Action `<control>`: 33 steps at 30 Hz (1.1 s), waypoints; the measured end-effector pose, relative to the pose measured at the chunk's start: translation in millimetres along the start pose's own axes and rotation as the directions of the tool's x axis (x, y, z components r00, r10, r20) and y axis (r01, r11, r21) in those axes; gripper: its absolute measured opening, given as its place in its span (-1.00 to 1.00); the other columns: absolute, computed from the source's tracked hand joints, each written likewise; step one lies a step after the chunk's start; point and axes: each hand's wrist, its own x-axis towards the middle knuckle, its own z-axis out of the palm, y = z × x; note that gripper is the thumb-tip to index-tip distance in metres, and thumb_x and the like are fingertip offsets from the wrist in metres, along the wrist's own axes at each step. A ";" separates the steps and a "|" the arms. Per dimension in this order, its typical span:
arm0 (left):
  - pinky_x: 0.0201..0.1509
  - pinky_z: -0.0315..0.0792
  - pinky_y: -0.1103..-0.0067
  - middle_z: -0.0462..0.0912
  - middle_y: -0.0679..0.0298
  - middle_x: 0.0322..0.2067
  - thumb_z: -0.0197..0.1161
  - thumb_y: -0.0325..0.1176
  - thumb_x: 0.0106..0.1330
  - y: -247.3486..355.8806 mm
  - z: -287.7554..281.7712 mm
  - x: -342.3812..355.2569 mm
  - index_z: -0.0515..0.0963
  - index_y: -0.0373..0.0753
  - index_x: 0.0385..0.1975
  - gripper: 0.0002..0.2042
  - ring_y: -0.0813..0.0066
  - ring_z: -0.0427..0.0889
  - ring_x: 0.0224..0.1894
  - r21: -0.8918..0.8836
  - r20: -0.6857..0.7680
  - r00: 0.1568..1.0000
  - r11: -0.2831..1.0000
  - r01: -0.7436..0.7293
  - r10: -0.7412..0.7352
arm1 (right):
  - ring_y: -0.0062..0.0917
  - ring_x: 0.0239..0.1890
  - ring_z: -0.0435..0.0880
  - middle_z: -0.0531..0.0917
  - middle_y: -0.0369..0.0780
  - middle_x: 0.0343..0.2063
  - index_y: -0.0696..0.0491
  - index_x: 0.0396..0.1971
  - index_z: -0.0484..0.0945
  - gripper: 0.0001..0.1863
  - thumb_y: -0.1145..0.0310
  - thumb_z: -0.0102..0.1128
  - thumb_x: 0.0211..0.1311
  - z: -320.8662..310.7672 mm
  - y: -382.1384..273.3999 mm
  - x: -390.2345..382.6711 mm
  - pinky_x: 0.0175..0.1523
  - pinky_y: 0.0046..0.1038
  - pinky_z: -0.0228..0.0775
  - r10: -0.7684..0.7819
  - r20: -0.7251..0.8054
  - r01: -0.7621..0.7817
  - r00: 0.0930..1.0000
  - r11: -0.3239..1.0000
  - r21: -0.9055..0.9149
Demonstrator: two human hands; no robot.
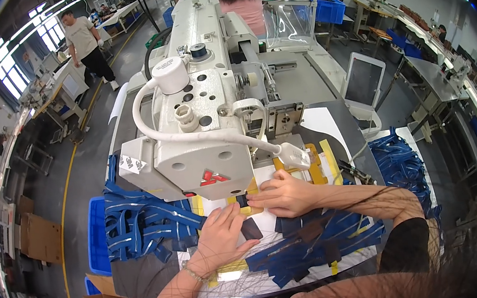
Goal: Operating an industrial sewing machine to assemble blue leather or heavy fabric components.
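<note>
A large white industrial sewing machine (pixel 192 160) stands before me. My left hand (pixel 219 235) lies with fingers extended and thumb apart, beside a small dark piece (pixel 250 229) on the white work surface (pixel 267 224). My right hand (pixel 280 194) has bent fingers at a yellow-edged opening below the machine head, near a yellow fixture (pixel 314 169); what they hold, if anything, is hidden. Blue fabric strips with pale stripes lie in piles to the left (pixel 146 220) and in front (pixel 304 248).
More blue strips (pixel 398 165) lie at the right, below a tablet (pixel 364 80). A blue crate (pixel 95 232) and cardboard boxes (pixel 41 236) stand left. A person (pixel 82 43) is in the left aisle; another person (pixel 239 6) is behind the machine.
</note>
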 end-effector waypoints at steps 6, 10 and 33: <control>0.16 0.22 0.33 0.47 -0.04 -0.04 0.24 0.10 0.04 -3.2 -2.8 0.9 0.45 -0.38 -0.18 -0.40 0.16 0.42 0.05 -0.024 0.020 1.000 0.999 -0.023 0.023 | -0.47 -0.05 0.41 0.45 -0.40 0.10 -0.07 0.03 0.46 -0.50 0.32 0.13 -0.03 -2.8 -1.5 0.4 -0.13 -0.31 0.18 0.045 0.023 -0.044 0.999 0.999 -0.032; 0.17 0.19 0.31 0.46 -0.02 -0.01 0.22 0.13 0.06 -3.9 -1.5 -3.8 0.43 -0.42 -0.12 -0.35 0.21 0.41 0.09 -0.027 0.066 0.998 1.000 -0.007 0.008 | -0.45 -0.04 0.40 0.43 -0.42 0.11 -0.10 0.01 0.47 -0.52 0.31 0.13 -0.04 -0.7 -2.4 0.7 -0.12 -0.29 0.23 0.053 0.019 -0.052 0.998 0.997 -0.061; -0.20 0.29 0.48 0.51 0.33 -0.40 0.34 -0.12 0.00 6.3 -2.1 -1.4 0.51 -0.16 -0.34 -0.69 0.39 0.48 -0.30 -0.330 0.051 0.991 0.938 -0.104 0.127 | -0.57 -0.18 0.44 0.48 -0.39 0.02 -0.12 -0.07 0.47 -0.60 0.15 0.15 0.04 5.5 -2.6 6.4 -0.17 -0.44 0.13 0.031 0.026 -0.029 0.999 0.998 -0.063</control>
